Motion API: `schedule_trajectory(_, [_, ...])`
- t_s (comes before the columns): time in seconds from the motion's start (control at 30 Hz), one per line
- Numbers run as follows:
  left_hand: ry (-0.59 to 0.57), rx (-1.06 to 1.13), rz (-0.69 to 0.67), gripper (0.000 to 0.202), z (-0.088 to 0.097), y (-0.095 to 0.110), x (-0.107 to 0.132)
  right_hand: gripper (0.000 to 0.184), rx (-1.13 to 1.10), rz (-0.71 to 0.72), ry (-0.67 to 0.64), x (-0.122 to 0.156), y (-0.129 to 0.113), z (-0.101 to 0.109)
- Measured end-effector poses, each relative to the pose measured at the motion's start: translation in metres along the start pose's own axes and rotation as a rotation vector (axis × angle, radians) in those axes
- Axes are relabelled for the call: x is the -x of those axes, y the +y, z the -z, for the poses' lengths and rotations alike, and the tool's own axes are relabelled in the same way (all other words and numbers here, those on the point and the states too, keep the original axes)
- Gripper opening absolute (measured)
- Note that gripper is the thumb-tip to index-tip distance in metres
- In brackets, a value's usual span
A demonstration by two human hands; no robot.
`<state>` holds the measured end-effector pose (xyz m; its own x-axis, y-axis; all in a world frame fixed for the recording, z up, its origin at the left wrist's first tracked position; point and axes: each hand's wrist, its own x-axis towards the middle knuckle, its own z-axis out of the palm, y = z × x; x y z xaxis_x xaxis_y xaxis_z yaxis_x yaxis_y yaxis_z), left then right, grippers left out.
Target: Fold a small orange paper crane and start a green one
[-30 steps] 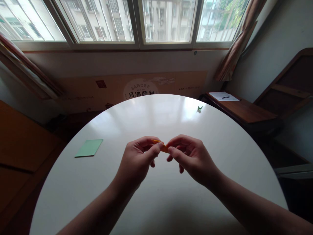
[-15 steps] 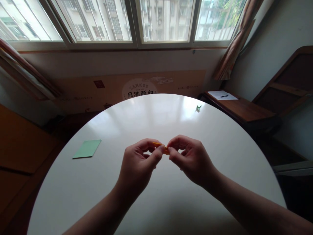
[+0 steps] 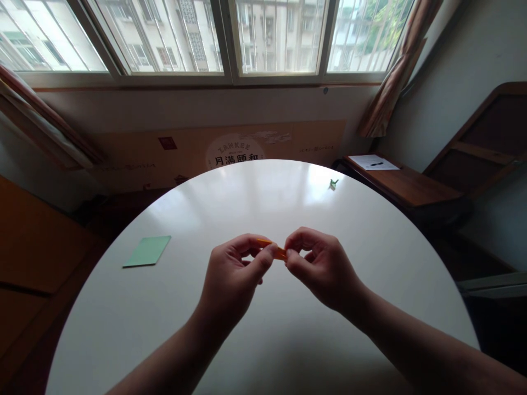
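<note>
Both hands meet above the middle of a round white table [image 3: 173, 329]. My left hand [image 3: 236, 269] pinches a small orange folded paper [image 3: 280, 254] between thumb and forefinger. The paper's right end is pinched by my right hand [image 3: 319, 260]. Only a narrow orange strip shows between the fingertips; its full shape is hidden by them. To the left on the tabletop lies a square stack of light green paper [image 3: 147, 251]. A tiny green folded paper piece [image 3: 333, 184] rests near the table's far edge, on the right.
Beyond the table, a large printed cardboard panel [image 3: 189, 145] leans below the window. At the right, a low wooden stand [image 3: 424, 184] bears a white sheet [image 3: 362, 161] with a dark pen on it. An orange-brown cabinet [image 3: 37, 241] stands at the left.
My right fingertips have shifted slightly right along the orange paper, so a little more of it shows between the hands. My left hand keeps nearly the same place.
</note>
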<state>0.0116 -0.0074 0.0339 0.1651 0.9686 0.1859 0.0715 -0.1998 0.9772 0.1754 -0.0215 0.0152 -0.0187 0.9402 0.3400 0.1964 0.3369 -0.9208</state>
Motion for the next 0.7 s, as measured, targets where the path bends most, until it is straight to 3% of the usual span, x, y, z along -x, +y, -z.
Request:
schedule_trajectory(0.27, [0.000, 0.079, 0.084, 0.012, 0.0068, -0.0078, -0.0043, 0.008, -0.047, 0.030, -0.048, -0.0010, -0.0031, 0.0016])
schedule_trajectory(0.47, [-0.024, 0.148, 0.120, 0.020, 0.0050, -0.0049, -0.0048, 0.011, -0.087, -0.044, 0.009, -0.0001, -0.0030, 0.0012])
schedule_trajectory(0.7, [-0.096, 0.021, 0.072, 0.015, 0.0069, -0.0036, -0.0057, 0.012, -0.097, -0.043, -0.015, -0.0007, -0.0040, 0.0015])
